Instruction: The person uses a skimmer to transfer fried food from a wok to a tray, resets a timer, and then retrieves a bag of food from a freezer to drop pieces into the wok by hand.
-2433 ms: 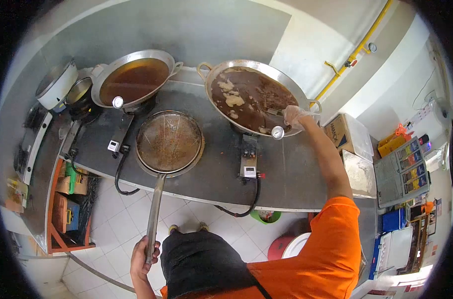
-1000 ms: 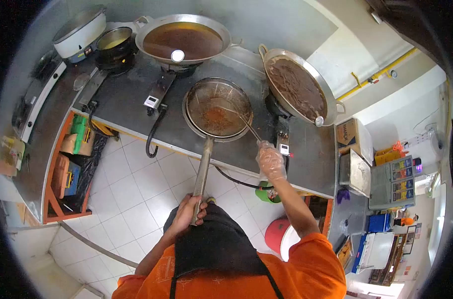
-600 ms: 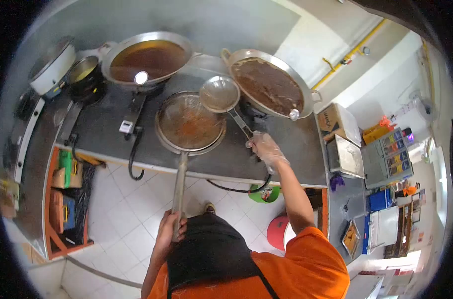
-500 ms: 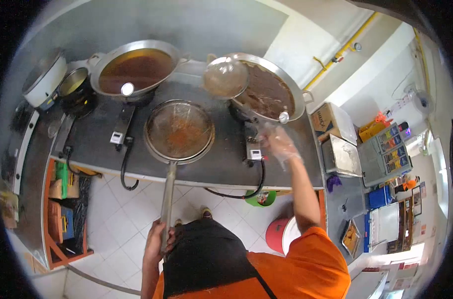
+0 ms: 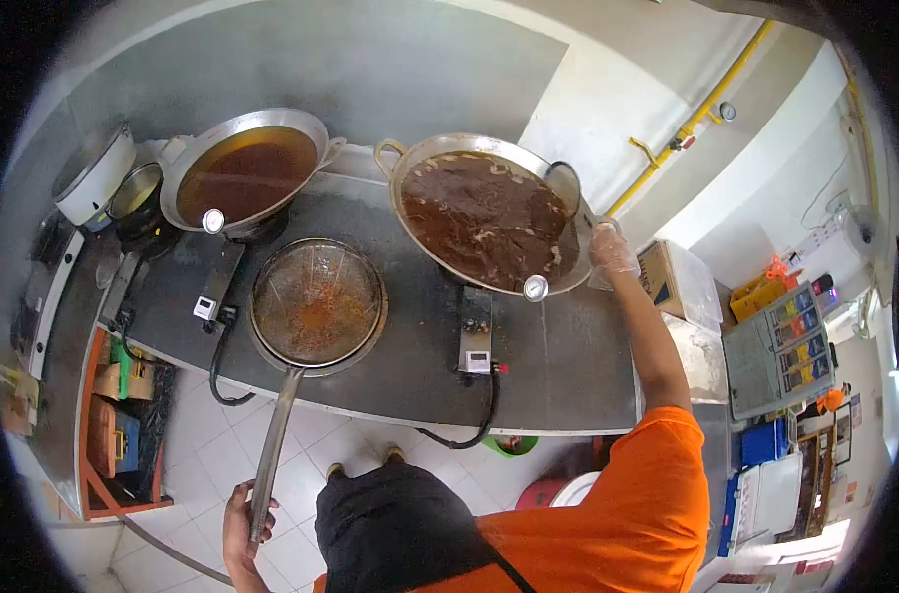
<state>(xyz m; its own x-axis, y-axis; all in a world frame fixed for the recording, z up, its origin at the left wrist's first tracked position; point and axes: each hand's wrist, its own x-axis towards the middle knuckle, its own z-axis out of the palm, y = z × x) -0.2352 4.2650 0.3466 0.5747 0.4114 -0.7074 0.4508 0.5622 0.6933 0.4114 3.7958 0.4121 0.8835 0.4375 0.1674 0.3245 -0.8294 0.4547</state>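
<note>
My left hand point(image 5: 240, 524) is closed round the end of the long metal handle of a large round mesh strainer point(image 5: 316, 306). Reddish-brown crumbs lie in its mesh, and it sits level over the dark counter, above a round metal piece. In a clear plastic glove, my right hand point(image 5: 612, 249) grips the handle of a second mesh skimmer point(image 5: 565, 188) at the right rim of the right wok point(image 5: 400, 212). That skimmer is tilted on edge, its lower part in the wok. Dark brown, bubbling liquid with paler bits fills the wok. A dial thermometer point(image 5: 535, 288) sits at its front rim.
Another wok point(image 5: 316, 133) of brown oil stands at left, with a dial thermometer point(image 5: 213, 220). Beyond it are a small dark pot point(image 5: 133, 193) and a white pot point(image 5: 99, 178). Cardboard box point(image 5: 662, 282) and metal container point(image 5: 694, 351) stand right. Control boxes with cables line the counter front.
My right hand has moved right and away from me, bringing the skimmer from the right wok's left side to its right rim. The large strainer and my left hand have shifted left in view.
</note>
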